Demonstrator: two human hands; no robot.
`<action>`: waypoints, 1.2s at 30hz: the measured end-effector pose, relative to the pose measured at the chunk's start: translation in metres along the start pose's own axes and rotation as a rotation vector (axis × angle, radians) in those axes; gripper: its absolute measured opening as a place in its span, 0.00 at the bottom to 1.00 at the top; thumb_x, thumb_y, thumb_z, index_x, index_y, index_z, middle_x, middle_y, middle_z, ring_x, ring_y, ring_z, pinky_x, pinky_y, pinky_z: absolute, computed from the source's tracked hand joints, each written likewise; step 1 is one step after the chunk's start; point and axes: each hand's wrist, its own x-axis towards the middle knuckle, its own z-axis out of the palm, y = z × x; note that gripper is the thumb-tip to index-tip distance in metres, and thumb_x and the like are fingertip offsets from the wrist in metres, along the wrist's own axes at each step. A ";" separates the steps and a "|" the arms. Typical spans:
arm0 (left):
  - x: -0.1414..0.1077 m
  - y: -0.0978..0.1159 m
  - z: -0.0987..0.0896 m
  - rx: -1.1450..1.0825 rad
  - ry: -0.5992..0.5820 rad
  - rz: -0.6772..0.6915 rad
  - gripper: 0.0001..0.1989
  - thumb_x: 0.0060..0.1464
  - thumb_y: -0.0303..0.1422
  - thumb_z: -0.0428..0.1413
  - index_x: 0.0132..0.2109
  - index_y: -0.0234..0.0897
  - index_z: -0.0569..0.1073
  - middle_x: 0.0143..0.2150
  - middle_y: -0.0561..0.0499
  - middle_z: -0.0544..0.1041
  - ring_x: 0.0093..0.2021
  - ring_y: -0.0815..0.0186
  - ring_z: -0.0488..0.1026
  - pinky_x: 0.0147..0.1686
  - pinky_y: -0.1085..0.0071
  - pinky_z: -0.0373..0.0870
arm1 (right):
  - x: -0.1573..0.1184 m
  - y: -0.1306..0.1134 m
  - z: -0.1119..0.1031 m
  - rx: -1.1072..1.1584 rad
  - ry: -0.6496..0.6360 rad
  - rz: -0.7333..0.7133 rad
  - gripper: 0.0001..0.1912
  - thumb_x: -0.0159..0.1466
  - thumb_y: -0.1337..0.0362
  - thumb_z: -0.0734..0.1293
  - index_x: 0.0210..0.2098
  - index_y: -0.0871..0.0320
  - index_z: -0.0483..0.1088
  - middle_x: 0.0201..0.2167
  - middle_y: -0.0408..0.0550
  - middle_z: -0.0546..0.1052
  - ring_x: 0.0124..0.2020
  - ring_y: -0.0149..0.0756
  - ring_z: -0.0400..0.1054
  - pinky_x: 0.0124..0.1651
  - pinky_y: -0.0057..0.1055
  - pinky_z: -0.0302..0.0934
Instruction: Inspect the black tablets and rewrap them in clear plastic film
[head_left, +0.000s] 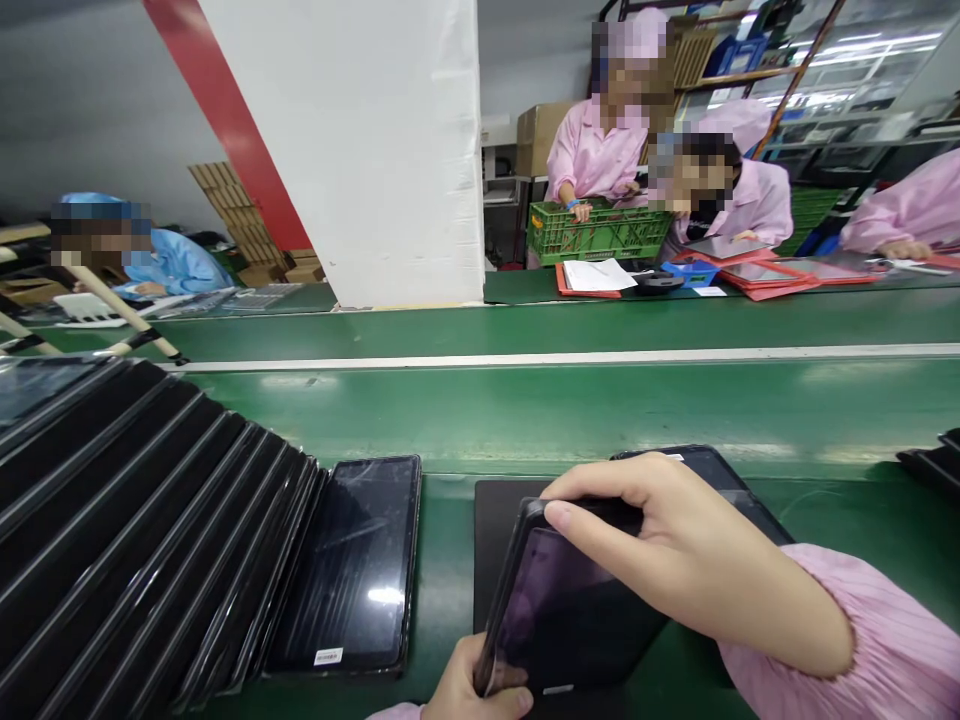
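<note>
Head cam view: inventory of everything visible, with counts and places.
Conveyor belt: one, green, across the view.
Leaning tablets: many, black, stacked on the belt, left.
Flat tablet: one, black, white label, beside the stack.
Partly hidden tablet: one, black, on the belt, right of centre.
Pillar: one, white, far side.
Co-workers: four, three in pink, one in blue, far side.
Crate: one, green, held by a co-worker in pink.
Red-edged flat cases: several, red, far right.
Held tablet: one, black, above the belt.
Right hand, left hand: two, bare, gripping the held tablet.

Tablet (559, 610) had glossy glass screen. Conveyor belt (570, 420) was smooth green, faintly shiny. Mat (504, 530) looked matt black. Sleeve (847, 640) was pink crinkled cloth.
</note>
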 end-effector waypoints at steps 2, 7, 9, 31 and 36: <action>0.001 -0.001 -0.001 0.007 -0.024 0.003 0.36 0.21 0.56 0.73 0.33 0.32 0.79 0.28 0.52 0.73 0.31 0.70 0.68 0.38 0.72 0.66 | 0.001 -0.002 0.002 0.009 -0.004 0.036 0.11 0.64 0.63 0.66 0.28 0.49 0.79 0.27 0.33 0.82 0.28 0.29 0.76 0.31 0.23 0.65; 0.004 -0.001 -0.001 0.019 -0.133 0.053 0.35 0.28 0.56 0.71 0.36 0.31 0.79 0.28 0.51 0.72 0.31 0.67 0.69 0.38 0.70 0.66 | -0.001 -0.004 0.014 -0.070 0.128 0.089 0.12 0.58 0.59 0.70 0.20 0.52 0.75 0.17 0.35 0.74 0.18 0.28 0.67 0.23 0.26 0.58; 0.005 0.000 -0.001 0.024 -0.175 0.068 0.33 0.31 0.56 0.71 0.36 0.31 0.78 0.26 0.50 0.72 0.31 0.66 0.70 0.37 0.69 0.68 | -0.002 -0.004 0.018 -0.098 0.167 0.090 0.10 0.56 0.60 0.71 0.19 0.52 0.74 0.16 0.34 0.74 0.18 0.27 0.66 0.23 0.26 0.57; 0.002 -0.003 -0.006 0.037 0.026 0.042 0.30 0.23 0.49 0.75 0.31 0.34 0.77 0.28 0.49 0.77 0.32 0.63 0.72 0.38 0.67 0.69 | -0.011 0.008 0.012 -0.277 0.209 -0.256 0.15 0.58 0.62 0.71 0.45 0.56 0.76 0.39 0.43 0.83 0.38 0.39 0.78 0.46 0.36 0.70; 0.004 -0.013 -0.015 -0.222 0.012 -0.001 0.32 0.24 0.40 0.76 0.40 0.35 0.77 0.33 0.46 0.83 0.34 0.56 0.78 0.39 0.62 0.72 | -0.034 0.040 0.001 -0.558 0.223 -0.314 0.25 0.65 0.66 0.68 0.61 0.60 0.65 0.57 0.59 0.73 0.59 0.50 0.68 0.63 0.58 0.58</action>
